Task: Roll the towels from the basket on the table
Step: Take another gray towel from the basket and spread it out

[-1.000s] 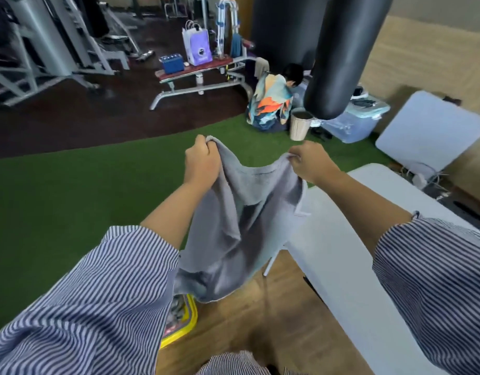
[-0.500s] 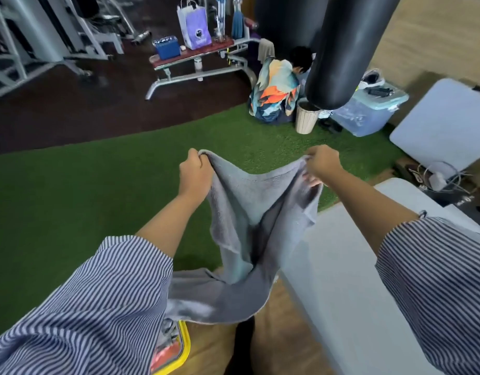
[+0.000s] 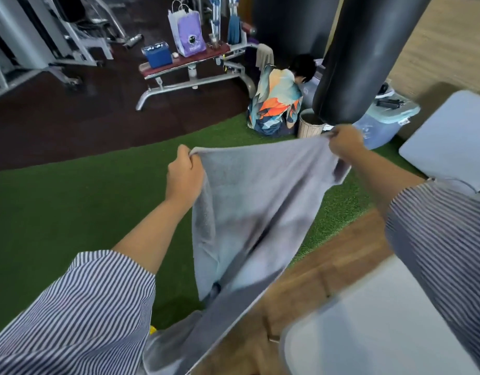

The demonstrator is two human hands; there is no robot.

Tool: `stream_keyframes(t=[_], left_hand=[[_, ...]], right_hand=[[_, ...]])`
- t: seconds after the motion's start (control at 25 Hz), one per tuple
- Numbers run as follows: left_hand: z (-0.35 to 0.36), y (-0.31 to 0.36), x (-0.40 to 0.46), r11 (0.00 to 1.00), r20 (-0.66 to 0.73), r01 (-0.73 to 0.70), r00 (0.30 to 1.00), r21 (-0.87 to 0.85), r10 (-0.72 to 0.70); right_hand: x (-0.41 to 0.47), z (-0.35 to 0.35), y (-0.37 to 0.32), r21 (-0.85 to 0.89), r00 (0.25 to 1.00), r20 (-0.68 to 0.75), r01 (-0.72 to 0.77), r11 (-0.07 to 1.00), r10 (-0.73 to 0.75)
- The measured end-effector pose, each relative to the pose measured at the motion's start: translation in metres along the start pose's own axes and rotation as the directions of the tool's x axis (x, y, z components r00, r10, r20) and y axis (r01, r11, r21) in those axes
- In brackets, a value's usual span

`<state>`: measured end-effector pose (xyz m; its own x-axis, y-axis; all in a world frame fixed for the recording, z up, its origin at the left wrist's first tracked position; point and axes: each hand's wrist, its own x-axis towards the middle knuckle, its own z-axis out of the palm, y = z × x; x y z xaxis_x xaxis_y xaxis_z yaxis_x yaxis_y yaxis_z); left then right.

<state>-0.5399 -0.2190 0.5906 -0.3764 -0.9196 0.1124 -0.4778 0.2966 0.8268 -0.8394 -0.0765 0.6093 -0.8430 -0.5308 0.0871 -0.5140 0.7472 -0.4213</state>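
I see my left hand (image 3: 184,176) and right hand (image 3: 343,140) each pinching a top corner of the grey towel (image 3: 249,212), stretched between them, hanging over the grass beside the white table (image 3: 368,320).

You are holding a plain grey terry towel (image 3: 249,201) and wearing navy-and-white pinstriped sleeves (image 3: 79,315). You are standing over dark green artificial turf (image 3: 71,212), beside a white tabletop (image 3: 368,320).

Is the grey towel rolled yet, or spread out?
Spread, unrolled: the left hand and right hand pinch the grey towel by its top corners, hanging.
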Motion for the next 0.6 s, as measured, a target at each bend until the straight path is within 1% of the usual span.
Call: stream_keyframes(t=[0.12,0.2,0.28,0.36,0.4,0.48,0.56,0.6], left_hand=[[0.007,0.035,0.023,0.98,-0.01,-0.181,0.983,0.089,0.182],[0.013,0.072,0.035,0.951,-0.002,-0.291,0.956,0.104,0.293],[0.02,0.11,0.04,0.92,-0.014,-0.386,0.922,0.067,0.388],[0.03,0.136,0.032,0.89,-0.047,-0.455,0.89,-0.019,0.454],[0.036,0.143,0.02,0.884,-0.053,-0.462,0.887,-0.07,0.459],[0.05,0.144,-0.012,0.895,-0.022,-0.428,0.903,-0.128,0.429],[0.066,0.131,-0.05,0.91,0.046,-0.411,0.909,-0.061,0.414],[0.071,0.123,-0.068,0.913,0.082,-0.408,0.91,-0.016,0.408]], right_hand=[[0.036,-0.057,0.003,0.065,0.985,-0.17,-0.009,0.998,0.02],[0.057,-0.109,0.017,0.129,0.958,-0.281,-0.019,0.992,0.055],[0.068,-0.159,0.039,0.218,0.922,-0.369,-0.041,0.975,0.121],[0.063,-0.195,0.067,0.263,0.888,-0.436,-0.032,0.964,0.148],[0.054,-0.205,0.082,0.277,0.882,-0.451,-0.003,0.961,0.133],[0.029,-0.207,0.114,0.348,0.9,-0.42,0.045,0.937,0.112],[0.004,-0.202,0.152,0.419,0.931,-0.332,0.004,0.908,0.149],[-0.006,-0.197,0.17,0.425,0.947,-0.278,-0.029,0.905,0.161]])
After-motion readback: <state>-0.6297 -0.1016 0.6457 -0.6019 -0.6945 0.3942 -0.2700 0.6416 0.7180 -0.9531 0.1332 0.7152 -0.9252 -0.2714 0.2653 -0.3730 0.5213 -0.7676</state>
